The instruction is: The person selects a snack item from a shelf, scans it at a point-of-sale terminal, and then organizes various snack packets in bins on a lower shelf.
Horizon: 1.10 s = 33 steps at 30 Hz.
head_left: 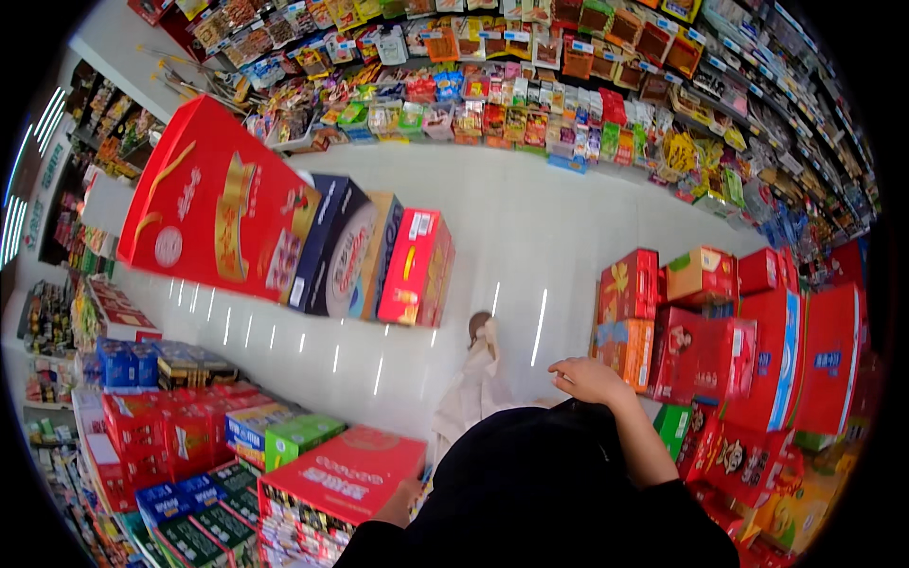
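Note:
My right hand point(589, 381) hangs in the air in front of my dark top, its fingers loosely stretched to the left with nothing in them. Nearest to it is an orange carton point(623, 348), stacked under a red gift box point(627, 286) on the right. Low on the left, my left hand point(401, 502) is beside the right edge of a large red box point(350, 471). Its fingers are mostly hidden, and whether it touches the box I cannot make out.
A row of upright boxes, with a big red one point(213, 213) and a dark blue one point(329, 244), stands ahead left. Packed snack shelves point(511, 104) curve along the far side. Stacked red cartons point(170, 426) line the left, and red gift boxes point(705, 355) the right. Pale floor point(530, 218) lies between.

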Tool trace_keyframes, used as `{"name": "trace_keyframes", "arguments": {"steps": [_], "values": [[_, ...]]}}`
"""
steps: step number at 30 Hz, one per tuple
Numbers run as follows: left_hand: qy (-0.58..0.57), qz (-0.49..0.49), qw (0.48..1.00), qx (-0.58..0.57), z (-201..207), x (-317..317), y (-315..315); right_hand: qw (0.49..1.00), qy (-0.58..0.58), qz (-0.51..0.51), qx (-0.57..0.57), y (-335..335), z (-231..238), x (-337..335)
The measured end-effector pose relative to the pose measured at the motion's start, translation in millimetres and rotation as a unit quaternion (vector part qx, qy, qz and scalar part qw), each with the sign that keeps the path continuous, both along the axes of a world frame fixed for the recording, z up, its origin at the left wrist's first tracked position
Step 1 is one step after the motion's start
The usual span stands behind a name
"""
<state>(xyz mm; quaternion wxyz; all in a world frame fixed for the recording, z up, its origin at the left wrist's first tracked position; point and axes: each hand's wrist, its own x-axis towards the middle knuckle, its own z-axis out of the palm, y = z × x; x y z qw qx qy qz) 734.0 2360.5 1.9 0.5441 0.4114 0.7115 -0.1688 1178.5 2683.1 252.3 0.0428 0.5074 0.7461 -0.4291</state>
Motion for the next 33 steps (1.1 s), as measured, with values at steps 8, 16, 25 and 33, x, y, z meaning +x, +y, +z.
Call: {"name": "trace_keyframes", "arguments": {"steps": [8,16,25,33], "values": [[-0.016,0.101,0.973,0.208,-24,8,387,0.993,0.002,-0.096,0.066,209,15,28],[-0.189,0.255,0.841,0.439,60,67,723,0.995,-0.029,-0.094,0.011,405,-8,74],[-0.015,-0.119,0.974,0.194,-23,86,666,0.996,-0.034,0.004,0.086,652,-9,101],[-0.015,0.102,0.994,0.027,8,75,700,0.995,-0.018,0.060,0.074,822,-4,11]]}}
